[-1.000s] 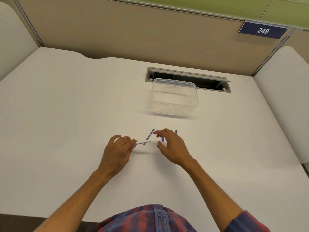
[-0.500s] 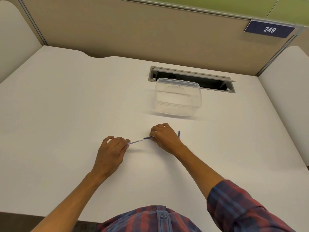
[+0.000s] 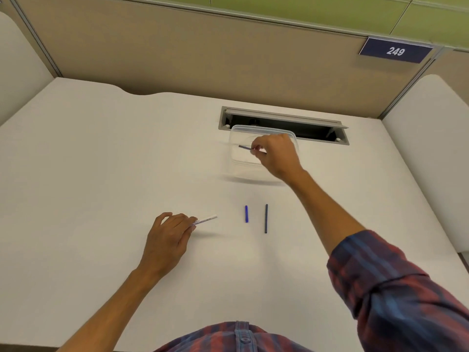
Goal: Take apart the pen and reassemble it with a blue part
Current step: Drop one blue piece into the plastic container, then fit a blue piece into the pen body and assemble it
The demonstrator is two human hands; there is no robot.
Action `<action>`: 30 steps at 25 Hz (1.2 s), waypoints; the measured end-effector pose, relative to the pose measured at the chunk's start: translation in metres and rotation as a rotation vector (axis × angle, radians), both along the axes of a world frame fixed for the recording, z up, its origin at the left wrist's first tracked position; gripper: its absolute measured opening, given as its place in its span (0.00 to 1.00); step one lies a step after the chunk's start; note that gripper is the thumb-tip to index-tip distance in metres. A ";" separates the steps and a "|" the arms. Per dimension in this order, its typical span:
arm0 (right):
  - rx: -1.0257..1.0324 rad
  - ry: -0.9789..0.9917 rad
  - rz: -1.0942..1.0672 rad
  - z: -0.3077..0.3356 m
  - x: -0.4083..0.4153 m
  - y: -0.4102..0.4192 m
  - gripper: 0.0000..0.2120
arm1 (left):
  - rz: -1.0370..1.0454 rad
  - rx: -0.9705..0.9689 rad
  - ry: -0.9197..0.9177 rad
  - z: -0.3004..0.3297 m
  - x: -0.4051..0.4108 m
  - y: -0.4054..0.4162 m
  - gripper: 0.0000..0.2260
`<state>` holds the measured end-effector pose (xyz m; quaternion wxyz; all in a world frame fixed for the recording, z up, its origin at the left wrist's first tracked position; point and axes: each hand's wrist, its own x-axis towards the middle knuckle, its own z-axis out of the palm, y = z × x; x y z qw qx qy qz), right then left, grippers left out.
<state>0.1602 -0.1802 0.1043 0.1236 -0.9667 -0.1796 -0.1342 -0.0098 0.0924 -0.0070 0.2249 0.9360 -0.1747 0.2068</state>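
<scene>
My left hand (image 3: 168, 237) rests on the white desk and pinches the white pen barrel (image 3: 206, 220), whose free end points right. My right hand (image 3: 276, 154) is stretched out over the clear plastic container (image 3: 236, 151) and holds a short blue pen part (image 3: 245, 147) between its fingertips, above the container's inside. A short bright blue piece (image 3: 246, 214) and a longer dark thin rod (image 3: 266, 218) lie side by side on the desk between the hands, touched by neither.
A grey cable slot (image 3: 317, 128) is cut into the desk just behind the container. Beige partition walls close the back and sides, with a sign reading 249 (image 3: 395, 50). The desk's front edge is near my plaid shirt (image 3: 236, 336).
My right hand left the barrel's end with a blue part and reached forward over the container. The left hand kept the white barrel. Two blue pieces now lie uncovered on the desk.
</scene>
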 end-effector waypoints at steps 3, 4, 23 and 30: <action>-0.023 0.047 -0.071 0.008 0.022 -0.009 0.08 | -0.002 0.000 -0.005 0.000 0.002 -0.002 0.11; -0.012 0.055 -0.086 0.010 0.027 -0.011 0.09 | -0.003 0.002 -0.007 0.000 0.003 -0.002 0.11; 0.254 0.410 -0.491 -0.097 -0.130 -0.026 0.13 | -0.030 -0.012 -0.012 0.005 0.001 -0.015 0.12; 0.303 0.366 -0.537 -0.109 -0.148 -0.013 0.07 | -0.051 -0.018 -0.031 0.014 0.001 -0.020 0.11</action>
